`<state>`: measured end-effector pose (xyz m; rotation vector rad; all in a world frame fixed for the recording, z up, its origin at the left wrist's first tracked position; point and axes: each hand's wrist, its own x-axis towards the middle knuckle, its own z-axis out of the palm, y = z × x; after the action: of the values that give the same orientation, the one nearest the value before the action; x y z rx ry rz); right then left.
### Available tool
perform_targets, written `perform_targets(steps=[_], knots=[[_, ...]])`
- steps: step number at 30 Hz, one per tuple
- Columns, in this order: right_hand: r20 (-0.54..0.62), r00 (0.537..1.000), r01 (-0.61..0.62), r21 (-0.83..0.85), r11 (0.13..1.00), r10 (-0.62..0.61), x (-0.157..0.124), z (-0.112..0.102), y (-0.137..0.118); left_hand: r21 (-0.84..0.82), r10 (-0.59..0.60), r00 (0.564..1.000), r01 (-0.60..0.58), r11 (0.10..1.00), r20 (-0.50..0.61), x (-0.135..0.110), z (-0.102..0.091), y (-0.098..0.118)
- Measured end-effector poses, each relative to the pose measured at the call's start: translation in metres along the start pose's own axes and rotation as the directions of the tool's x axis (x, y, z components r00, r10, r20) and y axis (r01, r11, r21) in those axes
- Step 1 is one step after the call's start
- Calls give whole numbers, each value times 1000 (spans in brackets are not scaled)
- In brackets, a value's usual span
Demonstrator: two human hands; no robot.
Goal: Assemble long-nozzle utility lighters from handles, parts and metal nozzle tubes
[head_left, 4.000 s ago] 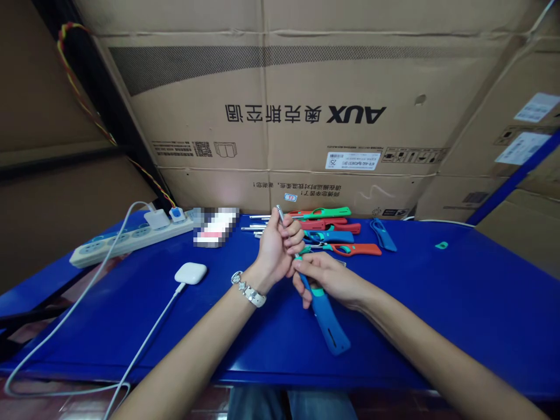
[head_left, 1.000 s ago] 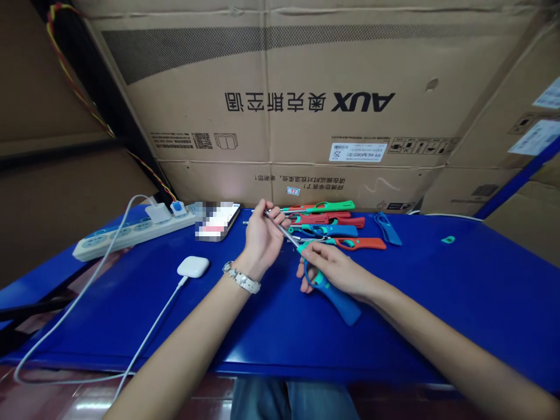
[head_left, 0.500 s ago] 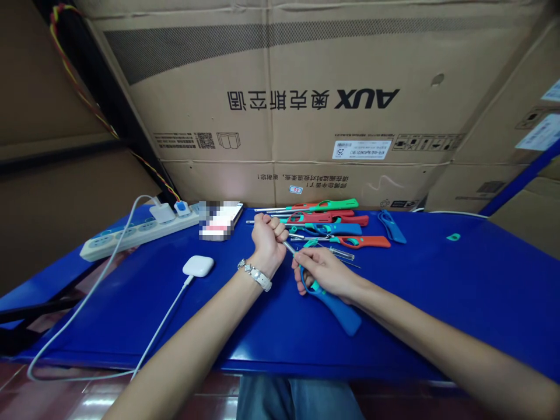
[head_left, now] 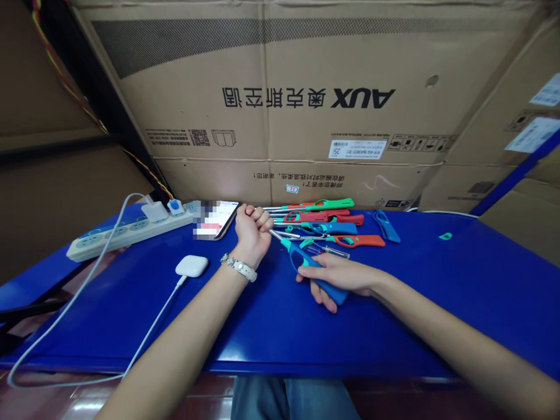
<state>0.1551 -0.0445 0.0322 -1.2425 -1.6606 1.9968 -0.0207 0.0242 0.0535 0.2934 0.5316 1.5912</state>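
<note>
A blue long-nosed gas lighter lies slantwise between both hands, above the blue table. My left hand is a closed fist around the far end of its metal tube. Around the handle, my right hand is curled, thumb on top near the trigger opening and fingers underneath. Just beyond lie several more lighters: a green one, red ones, another blue one and an orange one. A clear-handled screwdriver lies behind my right hand.
To the right are a blue handle shell and a small teal piece. A phone, a power strip and a white earbud case with a cable are on the left. A large cardboard sheet stands behind.
My right hand has slid back from the tube and trigger area onto the lighter's handle. The lighter's front body now shows. My left hand keeps its grip on the tube.
</note>
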Motion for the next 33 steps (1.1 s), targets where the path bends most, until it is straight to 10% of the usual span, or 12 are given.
perform_targets(steps=[4,5,7,9,12,17,23,28,33], knots=[[-210,973,50,-209,977,-95,-15,-11,4,381,266,956,-294,877,126,8,-11,4],[-288,940,90,-306,948,-182,-18,-14,4,506,407,883,-468,725,233,6,-12,5],[-387,848,161,-461,872,-361,-26,-21,3,600,537,596,-776,194,597,-4,-12,6],[-430,826,150,-455,878,-364,-34,-26,2,398,154,371,-889,-226,916,-20,-11,3],[-339,937,25,-162,986,-80,-46,-27,-1,65,-354,223,-911,-407,908,-37,-10,-10],[-132,984,-93,175,980,117,-57,-13,-5,194,-330,345,-890,-413,879,-30,-11,-31],[-222,974,-58,-24,998,51,-45,2,4,404,-228,420,-908,-116,879,-17,-11,-31],[-368,910,48,-360,932,-189,-35,3,12,445,-320,480,-877,-182,817,-11,-19,-27],[-360,927,-17,-332,943,-110,-32,3,12,355,-328,473,-862,-361,817,-15,-24,-22]])
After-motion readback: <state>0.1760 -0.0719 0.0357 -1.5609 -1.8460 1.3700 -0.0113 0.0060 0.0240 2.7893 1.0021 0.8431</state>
